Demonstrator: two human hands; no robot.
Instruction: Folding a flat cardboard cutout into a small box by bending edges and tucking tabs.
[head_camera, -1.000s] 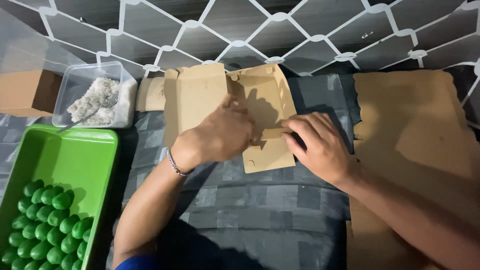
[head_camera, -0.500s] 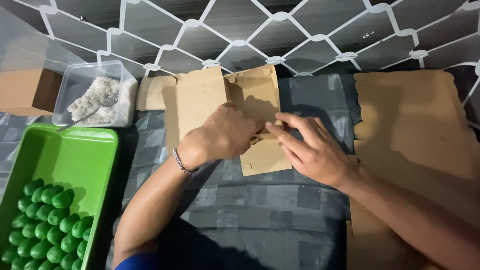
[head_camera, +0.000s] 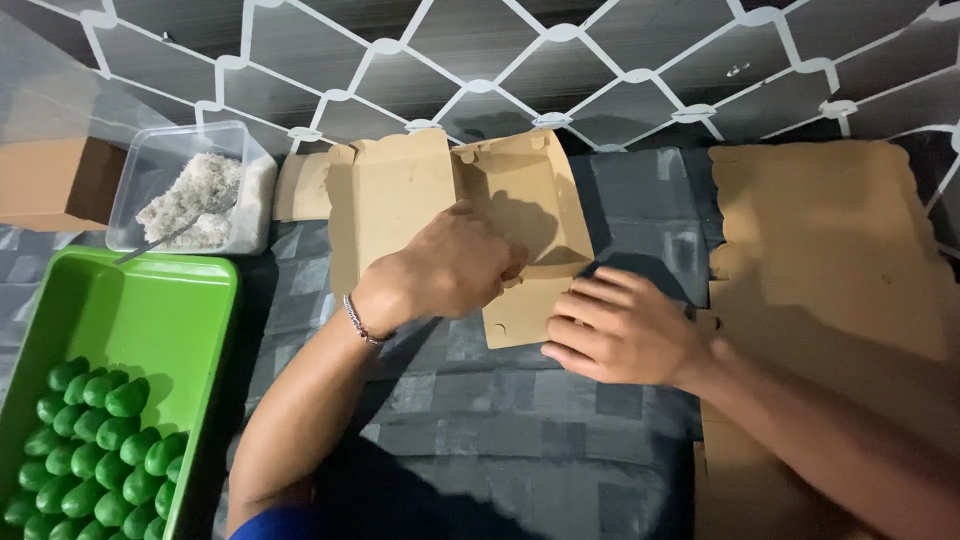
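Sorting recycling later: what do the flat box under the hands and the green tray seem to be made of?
The flat box looks like thin brown cardboard, matte, with die-cut tabs and sharp fold creases. The green tray looks like moulded plastic: glossy, even colour, rounded rim. Neither can be confirmed by sight alone.

left hand (head_camera: 455, 265), right hand (head_camera: 620, 330), cardboard box blank (head_camera: 400, 200)

Dim, warm indoor light comes from above and behind. The left hand (head_camera: 455, 270) throws a hard shadow onto the cardboard (head_camera: 400, 200) just past its knuckles. Under both forearms the cloth goes nearly black. Focus is sharp; no glare, slight stretching at the edges.
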